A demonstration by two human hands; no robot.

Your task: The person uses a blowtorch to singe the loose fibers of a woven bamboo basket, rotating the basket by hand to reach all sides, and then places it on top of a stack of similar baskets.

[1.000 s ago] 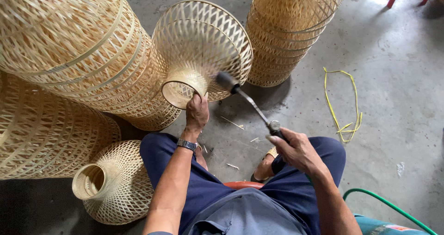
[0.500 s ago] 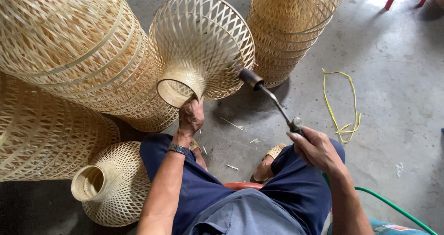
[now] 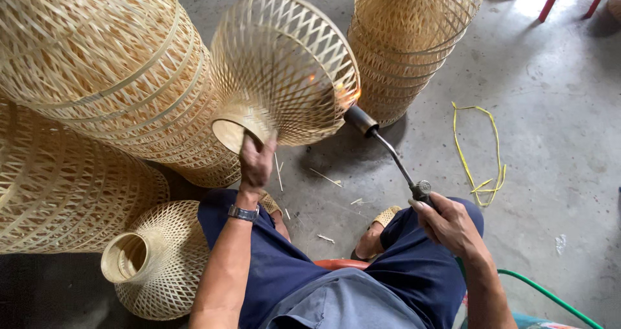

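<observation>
A bare concrete floor (image 3: pixel 556 174) formed the setting, with large woven bamboo shades stacked at the left (image 3: pixel 97 64) and a second stack (image 3: pixel 414 38) at the upper right. I sat with knees apart in blue trousers. My left hand (image 3: pixel 257 164), a watch (image 3: pixel 243 212) at its wrist, was closed around the narrow neck of a woven bamboo lampshade (image 3: pixel 284 64), holding it raised and tilted on its side with the wide mouth turned away to the right. My right hand (image 3: pixel 449 225) was wrapped about the handle of a gas torch (image 3: pixel 388 151); its nozzle lay just beside the shade's lower right rim, where a small orange flame (image 3: pixel 346 95) showed. Another shade (image 3: pixel 162 258) lay near my left knee. A yellow strap (image 3: pixel 482 154) lay on the floor to the right, and a green hose (image 3: pixel 550 296) ran behind my right arm.
</observation>
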